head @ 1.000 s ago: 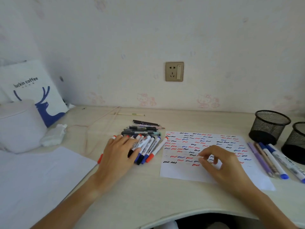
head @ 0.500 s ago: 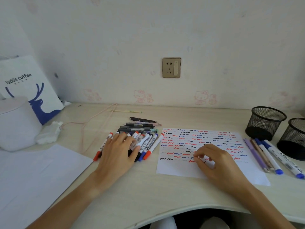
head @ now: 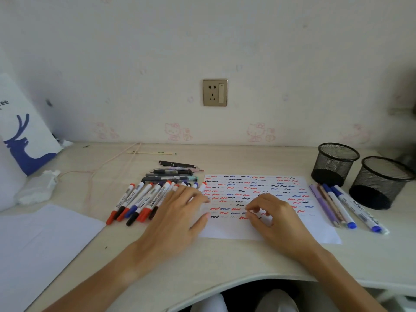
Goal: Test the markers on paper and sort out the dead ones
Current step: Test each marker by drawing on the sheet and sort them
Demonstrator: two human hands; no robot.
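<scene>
A row of white markers [head: 139,200] with red, blue and black caps lies left of centre, with several dark pens [head: 173,172] stacked behind it. My left hand [head: 180,212] rests flat on the row's right end, fingers straight, thumb at the edge of the test paper [head: 258,231]. The sheet is covered in red, blue and black squiggles. On it rests my right hand [head: 276,219], fingers loosely curled, with nothing visible between them. A separate group of purple pens and blue-capped markers [head: 340,206] lies right of the paper.
Two black mesh cups [head: 335,163] [head: 380,183] stand at the back right. White sheets [head: 40,244] lie at the front left, with a crumpled tissue [head: 37,188] and a white-and-blue bag [head: 24,136] behind. A thin cable [head: 101,170] crosses the desk.
My left hand has slid right along the marker row until its thumb reaches the paper's edge. My right hand has stayed on the paper. The camera has shifted a little.
</scene>
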